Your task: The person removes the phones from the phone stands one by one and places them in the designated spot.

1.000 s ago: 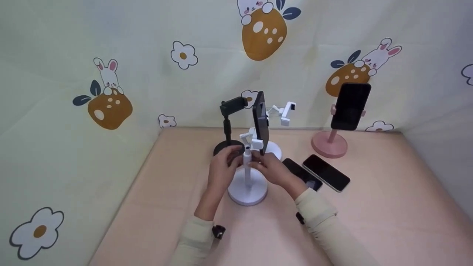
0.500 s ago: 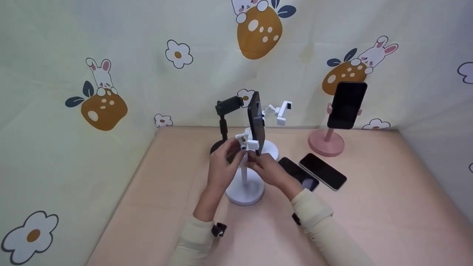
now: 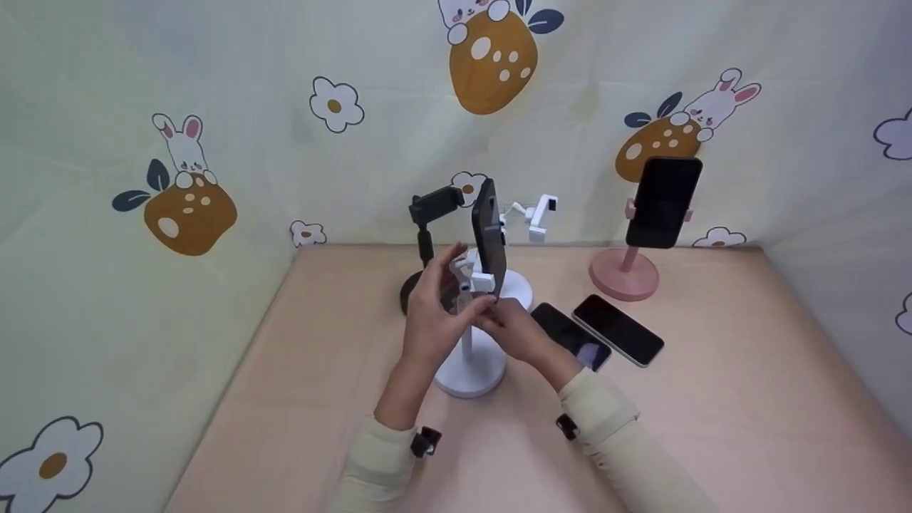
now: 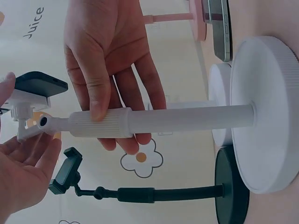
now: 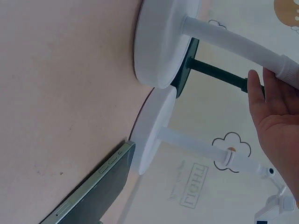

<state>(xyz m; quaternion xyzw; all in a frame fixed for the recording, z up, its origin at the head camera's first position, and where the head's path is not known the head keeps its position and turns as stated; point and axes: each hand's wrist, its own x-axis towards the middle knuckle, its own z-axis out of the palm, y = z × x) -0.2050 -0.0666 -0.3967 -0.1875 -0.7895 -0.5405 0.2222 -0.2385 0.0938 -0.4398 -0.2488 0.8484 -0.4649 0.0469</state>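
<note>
A white phone stand stands upright, its round base on the table. A dark phone is in its clamp, seen nearly edge-on in the head view. My right hand grips the ribbed collar of the post, thumb on one side and fingers behind. Higher up, my left hand holds the stand's clamp joint; its fingers lie along the arm and the thumb reaches beside the phone's lower end. Part of the left thumb is cut off in the left wrist view.
Behind stand a black phone stand and a second white stand. A pink stand at the right bears an upright phone. Two phones, one nearer and one farther right, lie on the table.
My left hand has moved up from the post to the clamp joint, its thumb now extended towards the phone's lower end. The clamp's arm looks slightly turned. My right hand stays at the post.
</note>
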